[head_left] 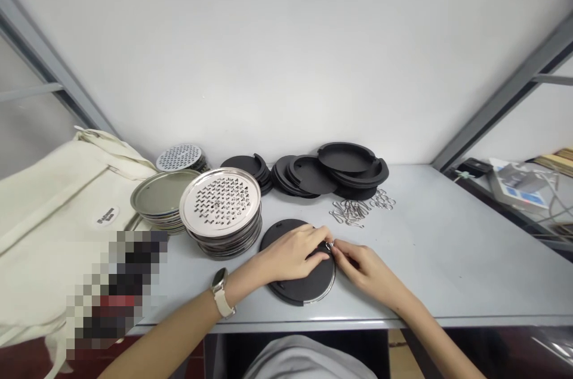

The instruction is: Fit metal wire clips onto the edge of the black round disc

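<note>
A black round disc (299, 286) with a metal edge lies flat on the grey table (447, 259) in front of me. My left hand (293, 255), a watch on its wrist, rests on top of the disc with its fingers pressing down. My right hand (360, 268) pinches a small metal clip (330, 245) at the disc's right edge, fingertip to fingertip with the left hand.
A stack of perforated metal plates (221, 212) stands left of the disc, with plain metal plates (161, 200) behind it. Piles of black discs (331, 173) sit at the back. Loose metal clips (358, 209) lie beside them. A cream cloth bag (54, 212) fills the left.
</note>
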### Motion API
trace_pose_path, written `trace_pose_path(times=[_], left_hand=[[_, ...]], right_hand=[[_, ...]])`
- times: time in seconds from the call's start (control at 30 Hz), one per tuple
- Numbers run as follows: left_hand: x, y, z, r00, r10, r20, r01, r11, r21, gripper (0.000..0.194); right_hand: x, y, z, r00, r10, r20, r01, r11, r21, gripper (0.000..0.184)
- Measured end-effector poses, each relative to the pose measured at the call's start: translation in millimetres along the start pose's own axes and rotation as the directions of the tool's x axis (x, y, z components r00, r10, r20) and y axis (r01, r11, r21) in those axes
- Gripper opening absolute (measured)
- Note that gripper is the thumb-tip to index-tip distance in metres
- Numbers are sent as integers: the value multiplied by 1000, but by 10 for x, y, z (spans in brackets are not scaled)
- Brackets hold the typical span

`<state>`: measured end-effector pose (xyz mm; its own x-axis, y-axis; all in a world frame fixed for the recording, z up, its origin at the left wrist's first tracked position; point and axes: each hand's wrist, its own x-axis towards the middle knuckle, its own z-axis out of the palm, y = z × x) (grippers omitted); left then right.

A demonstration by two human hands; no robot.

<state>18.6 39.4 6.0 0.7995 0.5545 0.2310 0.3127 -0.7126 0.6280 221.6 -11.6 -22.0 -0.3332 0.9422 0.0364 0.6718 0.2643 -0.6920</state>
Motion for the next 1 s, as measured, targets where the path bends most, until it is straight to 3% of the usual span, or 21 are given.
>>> trace_pose_path(times=[0.27, 0.67, 1.0], left_hand=[[11, -20, 62, 998, -15, -63, 19, 998, 60, 20], [-4, 27, 28, 996, 92, -15, -84, 956, 282, 22], [4, 19, 15, 996, 82, -37, -70, 968, 241, 29]], right_hand=[[75, 1, 29, 998, 0, -61, -3, 999, -51, 33], [77, -28, 41, 996, -31, -83, 20, 991, -133, 33], [64, -40, 41, 995, -41, -92, 26, 988, -151, 26]])
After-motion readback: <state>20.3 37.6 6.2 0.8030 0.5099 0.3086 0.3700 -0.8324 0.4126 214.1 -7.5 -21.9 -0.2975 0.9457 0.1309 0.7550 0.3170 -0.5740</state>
